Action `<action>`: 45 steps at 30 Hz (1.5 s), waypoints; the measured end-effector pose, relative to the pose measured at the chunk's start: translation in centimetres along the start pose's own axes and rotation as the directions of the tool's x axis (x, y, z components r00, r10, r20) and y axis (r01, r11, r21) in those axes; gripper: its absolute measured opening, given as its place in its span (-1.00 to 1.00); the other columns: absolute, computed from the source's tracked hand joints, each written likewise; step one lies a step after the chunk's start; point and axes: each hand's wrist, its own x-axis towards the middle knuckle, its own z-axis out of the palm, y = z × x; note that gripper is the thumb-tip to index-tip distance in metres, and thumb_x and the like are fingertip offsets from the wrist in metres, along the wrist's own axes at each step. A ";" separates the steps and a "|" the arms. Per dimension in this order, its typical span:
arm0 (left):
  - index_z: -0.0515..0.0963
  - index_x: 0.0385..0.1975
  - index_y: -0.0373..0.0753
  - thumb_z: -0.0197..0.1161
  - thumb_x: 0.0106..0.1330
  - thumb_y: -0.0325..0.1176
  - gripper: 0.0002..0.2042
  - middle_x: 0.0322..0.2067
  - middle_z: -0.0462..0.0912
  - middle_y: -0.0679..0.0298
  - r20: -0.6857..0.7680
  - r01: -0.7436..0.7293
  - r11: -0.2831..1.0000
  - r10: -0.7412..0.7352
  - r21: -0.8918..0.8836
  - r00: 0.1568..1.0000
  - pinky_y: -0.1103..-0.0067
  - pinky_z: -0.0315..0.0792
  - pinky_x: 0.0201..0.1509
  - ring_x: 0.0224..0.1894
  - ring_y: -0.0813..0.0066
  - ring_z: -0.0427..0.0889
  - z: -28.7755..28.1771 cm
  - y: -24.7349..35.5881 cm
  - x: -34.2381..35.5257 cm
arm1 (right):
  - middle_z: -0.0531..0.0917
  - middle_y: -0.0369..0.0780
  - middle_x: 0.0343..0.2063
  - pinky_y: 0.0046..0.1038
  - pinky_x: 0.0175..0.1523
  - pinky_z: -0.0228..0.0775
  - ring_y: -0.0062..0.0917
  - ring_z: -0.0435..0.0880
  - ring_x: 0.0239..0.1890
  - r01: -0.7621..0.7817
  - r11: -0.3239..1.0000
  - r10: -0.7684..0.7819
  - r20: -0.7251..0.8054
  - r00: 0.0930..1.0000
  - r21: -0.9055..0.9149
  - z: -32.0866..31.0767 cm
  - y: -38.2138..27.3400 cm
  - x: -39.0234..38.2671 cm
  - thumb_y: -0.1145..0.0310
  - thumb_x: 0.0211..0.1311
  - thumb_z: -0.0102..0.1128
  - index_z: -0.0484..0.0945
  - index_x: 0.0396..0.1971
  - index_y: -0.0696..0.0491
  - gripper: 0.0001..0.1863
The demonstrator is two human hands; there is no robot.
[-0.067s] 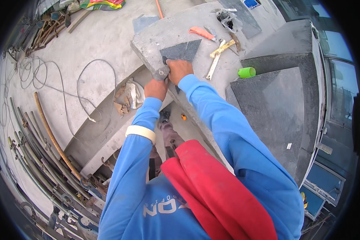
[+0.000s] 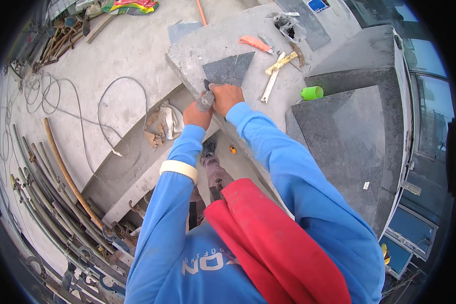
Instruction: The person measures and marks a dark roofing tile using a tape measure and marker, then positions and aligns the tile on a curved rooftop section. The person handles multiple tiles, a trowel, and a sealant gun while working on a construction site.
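Nothing shifts: both hands, left [image 2: 196, 115] and right [image 2: 227, 96], stay closed on grey metal tool [image 2: 205, 100] at dark stone tile's [image 2: 228, 69] near edge; slip risks chipping it.

Bright, even daylight, soft shadows only. Sharp in centre. Strong fisheye bending toward the rim, black vignette in the corners. Mild glare on pale concrete floor [image 2: 121, 55].

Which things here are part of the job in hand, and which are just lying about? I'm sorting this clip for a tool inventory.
In use:
left hand and right hand, both on a grey tool
dark tile
concrete ledge

Lying about:
hammer
orange tool
green cup
rags
cable
pipes
stone slab
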 end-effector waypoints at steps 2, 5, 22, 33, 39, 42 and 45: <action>0.55 -0.03 -0.08 0.12 0.37 -0.16 -0.73 -0.33 0.71 0.00 -0.110 -0.020 0.998 0.013 -0.065 0.994 0.13 0.57 -0.19 -0.24 -0.05 0.71 0.2 -0.2 0.5 | 0.73 -0.09 -0.27 -0.08 -0.19 0.55 -0.12 0.73 -0.25 0.020 0.999 -0.020 0.022 1.000 0.036 0.1 -0.2 0.1 0.40 0.11 0.21 0.59 -0.24 0.00 -0.81; 0.56 -0.05 -0.18 0.11 0.37 -0.23 -0.74 -0.34 0.71 0.01 -0.179 -0.021 0.990 -0.005 -0.142 0.984 0.15 0.57 -0.24 -0.27 -0.04 0.72 0.0 -0.2 1.5 | 0.72 -0.11 -0.28 -0.07 -0.18 0.56 -0.12 0.73 -0.23 0.035 0.997 -0.032 -0.051 0.998 0.068 0.9 -0.9 -0.7 0.40 0.12 0.19 0.58 -0.22 -0.01 -0.80; 0.43 0.05 -0.23 0.17 0.34 -0.14 -0.61 -0.29 0.72 -0.05 -0.045 0.084 0.996 -0.085 -0.029 0.995 0.13 0.59 -0.15 -0.20 -0.09 0.72 -2.5 1.1 3.3 | 0.73 -0.14 -0.15 -0.11 -0.05 0.55 -0.15 0.73 -0.15 -0.067 0.995 0.072 -0.054 0.996 0.080 0.4 0.9 0.1 0.29 0.14 0.23 0.63 -0.04 -0.04 -0.65; 0.45 0.06 -0.21 0.07 0.38 -0.19 -0.66 -0.28 0.72 -0.05 -0.031 0.064 0.997 -0.063 0.032 0.998 0.16 0.59 -0.12 -0.19 -0.06 0.72 -2.9 1.2 3.5 | 0.73 -0.08 -0.28 -0.08 -0.15 0.59 -0.11 0.74 -0.21 -0.027 0.999 0.023 -0.085 0.996 -0.047 -0.7 1.1 2.7 0.39 0.13 0.18 0.61 -0.17 -0.01 -0.76; 0.43 0.09 -0.19 0.11 0.37 -0.20 -0.64 -0.26 0.72 -0.05 -0.013 0.083 0.996 -0.083 0.016 0.996 0.17 0.60 -0.13 -0.19 -0.06 0.72 -3.5 1.4 3.6 | 0.74 -0.10 -0.31 -0.07 -0.13 0.57 -0.11 0.73 -0.23 -0.101 0.994 0.100 -0.009 0.995 -0.052 -1.4 1.4 3.4 0.39 0.09 0.24 0.61 -0.24 -0.01 -0.80; 0.42 0.13 -0.18 0.13 0.38 -0.17 -0.62 -0.26 0.72 -0.04 -0.006 0.070 0.997 -0.070 0.025 0.998 0.17 0.60 -0.13 -0.19 -0.06 0.72 -3.5 1.3 3.6 | 0.74 -0.12 -0.32 -0.08 -0.13 0.56 -0.11 0.73 -0.23 -0.044 0.997 0.044 -0.011 0.999 -0.064 -1.3 1.5 3.4 0.39 0.09 0.24 0.62 -0.22 -0.02 -0.78; 0.42 0.15 -0.16 0.14 0.38 -0.16 -0.60 -0.27 0.72 -0.03 0.000 0.081 0.997 -0.081 -0.001 0.997 0.18 0.61 -0.14 -0.20 -0.06 0.73 -3.2 1.1 3.5 | 0.74 -0.12 -0.27 -0.08 -0.12 0.56 -0.12 0.72 -0.21 -0.050 0.997 0.056 0.122 0.991 -0.052 -1.1 1.8 3.2 0.39 0.09 0.24 0.63 -0.13 -0.04 -0.71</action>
